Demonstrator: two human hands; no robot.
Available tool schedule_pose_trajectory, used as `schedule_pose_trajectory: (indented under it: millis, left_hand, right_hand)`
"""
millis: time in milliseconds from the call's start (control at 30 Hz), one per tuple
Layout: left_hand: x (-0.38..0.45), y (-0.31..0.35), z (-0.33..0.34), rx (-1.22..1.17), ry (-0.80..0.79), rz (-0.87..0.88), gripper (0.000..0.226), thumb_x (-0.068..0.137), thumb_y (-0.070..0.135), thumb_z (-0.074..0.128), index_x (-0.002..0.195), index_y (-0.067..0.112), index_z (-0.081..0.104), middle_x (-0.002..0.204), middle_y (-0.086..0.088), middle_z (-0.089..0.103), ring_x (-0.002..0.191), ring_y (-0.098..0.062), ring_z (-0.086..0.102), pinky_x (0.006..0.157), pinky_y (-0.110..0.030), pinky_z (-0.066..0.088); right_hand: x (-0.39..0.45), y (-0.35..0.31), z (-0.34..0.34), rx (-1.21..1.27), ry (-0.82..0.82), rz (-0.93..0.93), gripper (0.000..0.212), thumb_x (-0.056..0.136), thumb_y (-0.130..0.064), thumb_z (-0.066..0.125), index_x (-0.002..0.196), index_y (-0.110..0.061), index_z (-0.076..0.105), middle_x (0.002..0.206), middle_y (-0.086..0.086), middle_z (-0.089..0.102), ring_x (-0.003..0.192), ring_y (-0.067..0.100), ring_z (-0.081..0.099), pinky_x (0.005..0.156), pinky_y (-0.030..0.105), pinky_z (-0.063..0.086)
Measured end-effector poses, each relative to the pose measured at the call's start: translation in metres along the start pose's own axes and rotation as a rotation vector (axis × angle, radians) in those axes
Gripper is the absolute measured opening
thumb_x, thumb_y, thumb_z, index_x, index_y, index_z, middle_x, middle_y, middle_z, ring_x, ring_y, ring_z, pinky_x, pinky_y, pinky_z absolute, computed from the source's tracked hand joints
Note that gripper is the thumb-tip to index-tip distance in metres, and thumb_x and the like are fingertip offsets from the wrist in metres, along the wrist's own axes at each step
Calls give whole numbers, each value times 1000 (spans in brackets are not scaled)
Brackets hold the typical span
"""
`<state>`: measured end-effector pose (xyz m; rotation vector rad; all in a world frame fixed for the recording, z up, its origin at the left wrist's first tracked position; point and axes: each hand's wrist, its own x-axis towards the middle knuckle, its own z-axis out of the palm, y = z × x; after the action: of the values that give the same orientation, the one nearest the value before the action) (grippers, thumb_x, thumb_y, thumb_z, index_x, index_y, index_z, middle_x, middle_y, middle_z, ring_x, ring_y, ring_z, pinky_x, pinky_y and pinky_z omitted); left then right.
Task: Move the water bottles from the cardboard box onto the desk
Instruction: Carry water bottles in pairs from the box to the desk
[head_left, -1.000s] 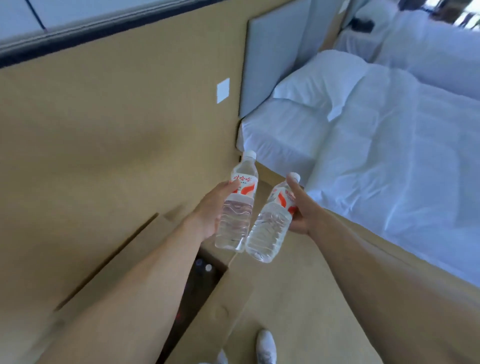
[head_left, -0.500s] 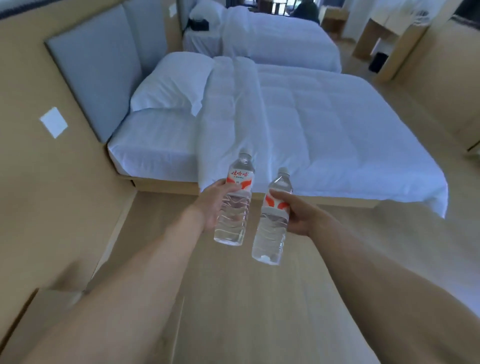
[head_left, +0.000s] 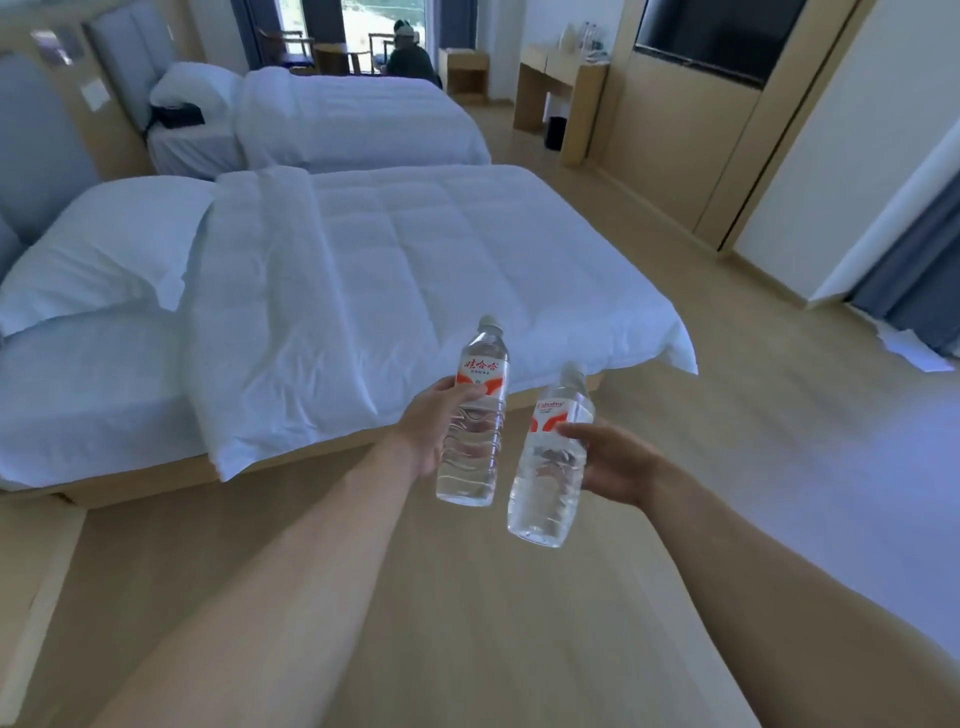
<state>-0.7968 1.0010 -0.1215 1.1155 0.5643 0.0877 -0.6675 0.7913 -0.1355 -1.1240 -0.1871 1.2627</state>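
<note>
Two water bottles are out of the box and mid-carry, one per hand, at lower centre of frame over bare wood floor (head_left: 467, 623). Left hand (head_left: 434, 431) has its grip clamped round the left bottle (head_left: 475, 415), fingers wrapped at the label and upper body; bottle near upright, cap on. Right hand (head_left: 615, 460) has its grip clamped on the right bottle (head_left: 553, 462) from the side, thumb across the front just below the label; bottle tilts a bit w/ cap leaning toward upper right. The two bottles sit close but apart, not touching. Cardboard box isn't in view. Near bed (head_left: 363, 270) fills centre-left, second bed (head_left: 353, 114) behind it at upper left. A wooden desk (head_left: 563, 88) stands at upper centre-right by the wall, well apart from the hands; looks like the likely tabletop, w/ small items on it too blurred to id. Progress, as a judgement: pick-up done for this pair, carry underway, set-down not yet done. Can't tell how many bottles are left in the box or already on the tabletop.
</note>
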Motion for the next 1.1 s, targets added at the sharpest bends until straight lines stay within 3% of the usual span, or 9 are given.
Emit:
schedule_pose_trajectory:
  millis: [233, 367, 433, 500, 600, 800, 867, 967, 1100]
  left_hand:
    - [50, -3, 112, 101, -188, -13, 19, 91, 18, 67, 110, 14, 67, 83, -14, 72, 68, -29, 70, 64, -42, 59]
    - [75, -9, 166, 161, -326, -39, 16, 94, 17, 65, 109, 14, 67, 84, -14, 72, 70, -29, 70, 65, -43, 59]
    - [88, -14, 191, 188, -381, -55, 16, 93, 19, 66, 108, 15, 68, 86, -14, 72, 71, -28, 71, 64, -42, 60]
    - [101, -20, 216, 200, -435, -69, 13, 92, 22, 67, 103, 20, 73, 87, -12, 72, 74, -27, 71, 66, -43, 59]
    - [121, -26, 252, 219, -499, -95, 13, 92, 23, 65, 94, 25, 77, 87, -12, 72, 74, -26, 71, 66, -42, 58]
    - [172, -26, 316, 209, -620, -169, 31, 95, 13, 62, 126, 8, 61, 92, -17, 65, 74, -32, 65, 63, -40, 56]
    - [193, -23, 333, 214, -635, -181, 33, 95, 11, 62, 128, 6, 60, 92, -18, 65, 75, -31, 66, 63, -40, 56]
    - [227, -14, 357, 247, -679, -206, 33, 97, 11, 59, 129, 2, 58, 90, -17, 63, 72, -30, 65, 60, -37, 54]
    - [271, -1, 389, 262, -736, -218, 31, 97, 11, 59, 126, 1, 57, 94, -17, 62, 76, -31, 63, 70, -39, 53]
  right_hand:
    - [-55, -27, -94, 44, 171, -140, 57, 66, -25, 91, 112, -7, 63, 97, 13, 66, 87, 29, 69, 81, 44, 58]
    - [-86, -38, -130, 175, 222, -213, 45, 68, -17, 87, 102, -11, 58, 87, 8, 62, 78, 24, 65, 76, 40, 59]
    - [-103, -43, -149, 214, 287, -205, 35, 75, -11, 69, 106, -9, 56, 87, 10, 63, 77, 26, 66, 74, 39, 58]
    - [-119, -45, -169, 248, 373, -202, 43, 73, -9, 62, 116, -5, 56, 93, 14, 66, 83, 29, 68, 77, 41, 57]
    - [-134, -46, -194, 269, 457, -231, 53, 74, -13, 68, 125, -6, 56, 105, 15, 68, 92, 30, 69, 79, 42, 58]
    - [-138, -70, -239, 303, 527, -347, 53, 77, -23, 77, 123, -8, 55, 103, 16, 63, 91, 32, 65, 89, 47, 56]
    - [-135, -86, -252, 338, 576, -329, 62, 68, -26, 85, 119, -8, 56, 101, 15, 66, 90, 31, 68, 86, 45, 58]
    - [-128, -112, -271, 361, 619, -366, 71, 69, -26, 82, 130, -7, 50, 111, 18, 60, 102, 33, 61, 101, 49, 49]
    - [-116, -145, -295, 397, 645, -437, 60, 76, -16, 68, 131, -5, 46, 100, 15, 64, 88, 29, 67, 84, 43, 57]
